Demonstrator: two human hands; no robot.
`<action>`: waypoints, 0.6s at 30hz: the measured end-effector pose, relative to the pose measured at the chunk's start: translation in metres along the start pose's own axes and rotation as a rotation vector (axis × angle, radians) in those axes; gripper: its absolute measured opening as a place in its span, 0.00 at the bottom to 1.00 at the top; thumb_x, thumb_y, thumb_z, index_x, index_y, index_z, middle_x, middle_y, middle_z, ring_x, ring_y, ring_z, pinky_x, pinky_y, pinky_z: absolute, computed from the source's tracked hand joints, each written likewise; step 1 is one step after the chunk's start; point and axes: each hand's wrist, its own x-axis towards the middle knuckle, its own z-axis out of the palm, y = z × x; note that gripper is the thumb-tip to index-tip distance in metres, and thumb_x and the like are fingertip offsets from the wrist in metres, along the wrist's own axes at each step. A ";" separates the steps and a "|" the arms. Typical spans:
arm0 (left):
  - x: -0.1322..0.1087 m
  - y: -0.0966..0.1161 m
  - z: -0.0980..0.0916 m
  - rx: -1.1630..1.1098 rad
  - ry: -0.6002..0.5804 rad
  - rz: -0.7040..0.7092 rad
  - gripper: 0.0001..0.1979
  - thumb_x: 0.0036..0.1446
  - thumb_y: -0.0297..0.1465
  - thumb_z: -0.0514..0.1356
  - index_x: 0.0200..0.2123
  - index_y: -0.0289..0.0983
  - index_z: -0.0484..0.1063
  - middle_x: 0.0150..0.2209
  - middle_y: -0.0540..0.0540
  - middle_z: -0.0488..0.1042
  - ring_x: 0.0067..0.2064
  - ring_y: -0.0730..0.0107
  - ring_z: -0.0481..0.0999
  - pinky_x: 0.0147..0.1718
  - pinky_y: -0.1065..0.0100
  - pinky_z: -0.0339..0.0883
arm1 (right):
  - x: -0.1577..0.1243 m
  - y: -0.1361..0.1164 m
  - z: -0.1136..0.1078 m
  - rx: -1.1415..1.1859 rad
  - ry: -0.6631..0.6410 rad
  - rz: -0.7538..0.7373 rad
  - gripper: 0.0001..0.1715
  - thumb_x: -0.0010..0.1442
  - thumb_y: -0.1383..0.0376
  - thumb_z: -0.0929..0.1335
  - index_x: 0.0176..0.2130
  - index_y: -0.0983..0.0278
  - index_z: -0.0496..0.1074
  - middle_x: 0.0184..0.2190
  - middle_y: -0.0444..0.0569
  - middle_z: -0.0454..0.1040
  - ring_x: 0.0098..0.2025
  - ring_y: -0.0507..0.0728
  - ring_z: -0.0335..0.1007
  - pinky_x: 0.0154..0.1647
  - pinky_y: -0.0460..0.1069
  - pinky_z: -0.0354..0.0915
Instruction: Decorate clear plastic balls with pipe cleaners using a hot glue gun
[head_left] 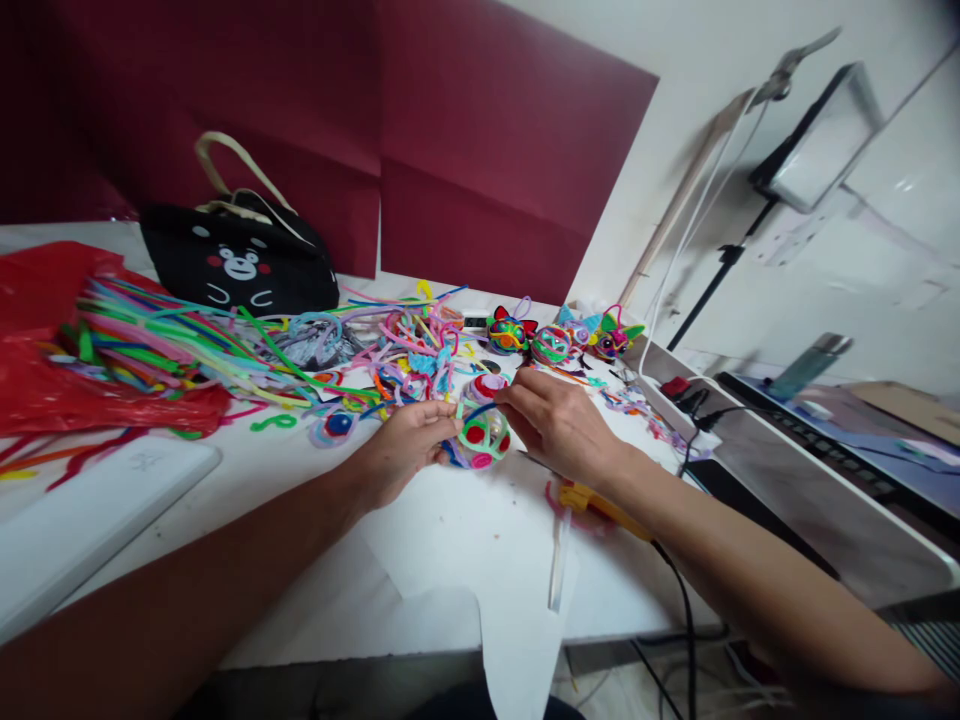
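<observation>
Over the white table, my left hand (pixel 409 445) is closed on the left side of a clear ball (pixel 486 440) decorated with pale green, red and pink pipe cleaner pieces. At the ball's top right, my right hand (pixel 551 420) pinches a dark blue pipe cleaner (pixel 480 410) that stretches across toward the left fingers. Its left end is partly hidden by my hand. Just behind the ball lies a pink and red coiled piece (pixel 487 386). A yellow glue gun (pixel 581 500) with a clear glue stick (pixel 557 570) rests below my right forearm.
A red plastic bag (pixel 45 340) spills pipe cleaners (pixel 187 340) at the left, beside a white laptop-like slab (pixel 127 500). A black bag (pixel 240 255) stands behind. Several decorated balls (pixel 551 343) sit at the back. A black cable (pixel 686 600) hangs off the front right.
</observation>
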 end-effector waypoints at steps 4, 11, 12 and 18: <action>0.000 -0.001 0.001 0.011 0.021 0.013 0.11 0.46 0.33 0.67 0.31 0.34 0.71 0.30 0.49 0.72 0.33 0.69 0.73 0.33 0.66 0.63 | -0.002 -0.004 0.005 0.048 0.027 0.057 0.11 0.65 0.70 0.61 0.36 0.67 0.72 0.30 0.50 0.69 0.30 0.53 0.63 0.30 0.46 0.57; 0.000 -0.001 0.002 0.012 0.051 0.024 0.10 0.47 0.33 0.66 0.32 0.34 0.71 0.29 0.50 0.70 0.31 0.71 0.70 0.30 0.68 0.60 | -0.005 -0.011 0.011 0.236 0.092 0.186 0.07 0.61 0.71 0.63 0.35 0.66 0.72 0.30 0.48 0.71 0.28 0.52 0.65 0.31 0.45 0.59; 0.000 -0.001 0.002 0.010 0.057 0.026 0.10 0.47 0.33 0.66 0.32 0.34 0.71 0.28 0.51 0.70 0.30 0.72 0.70 0.30 0.68 0.59 | -0.005 -0.012 0.012 0.265 0.098 0.206 0.07 0.61 0.71 0.64 0.35 0.66 0.72 0.30 0.48 0.72 0.27 0.51 0.65 0.30 0.46 0.60; -0.001 0.001 0.003 -0.022 0.076 0.028 0.09 0.46 0.32 0.66 0.30 0.34 0.71 0.26 0.52 0.69 0.29 0.73 0.69 0.29 0.69 0.58 | -0.004 -0.017 0.012 0.402 0.162 0.290 0.07 0.57 0.72 0.65 0.32 0.65 0.73 0.27 0.47 0.74 0.27 0.52 0.68 0.30 0.46 0.61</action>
